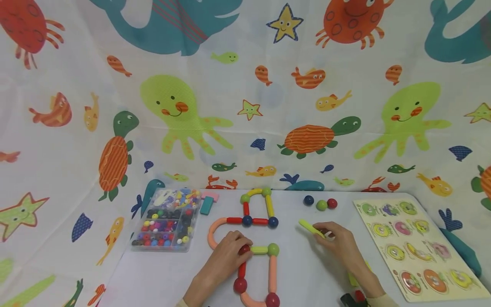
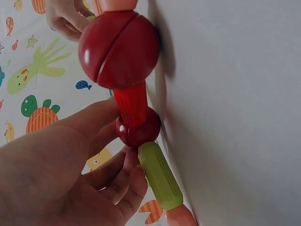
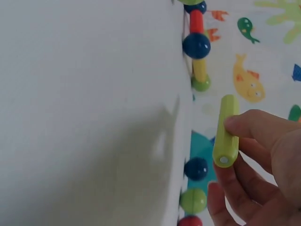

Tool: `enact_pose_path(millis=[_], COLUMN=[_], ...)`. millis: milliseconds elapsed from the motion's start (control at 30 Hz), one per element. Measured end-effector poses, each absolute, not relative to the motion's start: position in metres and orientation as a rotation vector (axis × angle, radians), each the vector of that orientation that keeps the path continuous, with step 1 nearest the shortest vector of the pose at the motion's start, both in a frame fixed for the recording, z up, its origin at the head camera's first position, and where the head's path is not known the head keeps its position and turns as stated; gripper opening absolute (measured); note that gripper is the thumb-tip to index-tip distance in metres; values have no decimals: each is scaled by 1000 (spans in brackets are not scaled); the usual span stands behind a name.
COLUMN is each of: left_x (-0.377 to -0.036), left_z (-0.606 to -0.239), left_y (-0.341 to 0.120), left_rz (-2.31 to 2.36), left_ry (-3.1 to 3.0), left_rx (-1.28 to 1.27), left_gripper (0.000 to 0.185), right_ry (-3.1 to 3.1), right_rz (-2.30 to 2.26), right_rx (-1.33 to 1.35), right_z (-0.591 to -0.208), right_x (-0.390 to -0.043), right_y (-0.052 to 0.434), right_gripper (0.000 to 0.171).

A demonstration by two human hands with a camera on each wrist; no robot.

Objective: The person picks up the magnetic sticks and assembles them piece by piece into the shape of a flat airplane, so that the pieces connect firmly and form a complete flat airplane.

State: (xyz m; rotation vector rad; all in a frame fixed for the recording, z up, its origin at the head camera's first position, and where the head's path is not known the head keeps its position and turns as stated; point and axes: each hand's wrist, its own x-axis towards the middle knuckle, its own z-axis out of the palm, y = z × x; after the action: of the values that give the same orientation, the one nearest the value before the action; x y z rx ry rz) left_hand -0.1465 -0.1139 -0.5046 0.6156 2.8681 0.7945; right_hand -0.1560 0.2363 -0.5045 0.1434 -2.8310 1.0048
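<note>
A figure of magnetic sticks and balls [image 1: 255, 221] lies flat on the white table [image 1: 307, 273]. My left hand [image 1: 239, 248] pinches a dark red ball [image 1: 244, 249] at a joint of that figure. In the left wrist view thumb and fingers [image 2: 124, 183] close round this ball [image 2: 138, 127], which sits between a red stick [image 2: 131, 101] and a green stick [image 2: 160, 176]. To the right of the figure, my right hand [image 1: 324, 233] holds a yellow-green stick [image 1: 311, 228] just above the table. The right wrist view shows the fingers gripping that stick [image 3: 225, 132].
Three loose balls, blue [image 1: 308, 200], green [image 1: 322, 205] and red [image 1: 332, 203], lie behind the right hand. A clear bead box [image 1: 166, 219] and a teal block [image 1: 207, 205] sit at the left. A wooden peg puzzle [image 1: 418, 247] lies at the right. A sea-creature cloth hangs behind.
</note>
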Motion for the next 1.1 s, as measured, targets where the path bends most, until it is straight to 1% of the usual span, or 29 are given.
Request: enact_pose_path(millis=[200, 467, 1100], left_x=[-147, -147, -146], left_z=[-505, -505, -507], left_y=[-112, -111, -114], left_rz=[793, 790, 794], left_ry=[2883, 2882, 2891], left_rx=[636, 632, 632], left_gripper=[29, 30, 29], right_ry=[-2807, -2819, -2852], right_rz=[1072, 1098, 1063], right_rx=[245, 251, 228], right_z=[-515, -525, -528], right_x=[-168, -175, -179], right_y=[219, 205, 190], right_gripper=[28, 28, 27])
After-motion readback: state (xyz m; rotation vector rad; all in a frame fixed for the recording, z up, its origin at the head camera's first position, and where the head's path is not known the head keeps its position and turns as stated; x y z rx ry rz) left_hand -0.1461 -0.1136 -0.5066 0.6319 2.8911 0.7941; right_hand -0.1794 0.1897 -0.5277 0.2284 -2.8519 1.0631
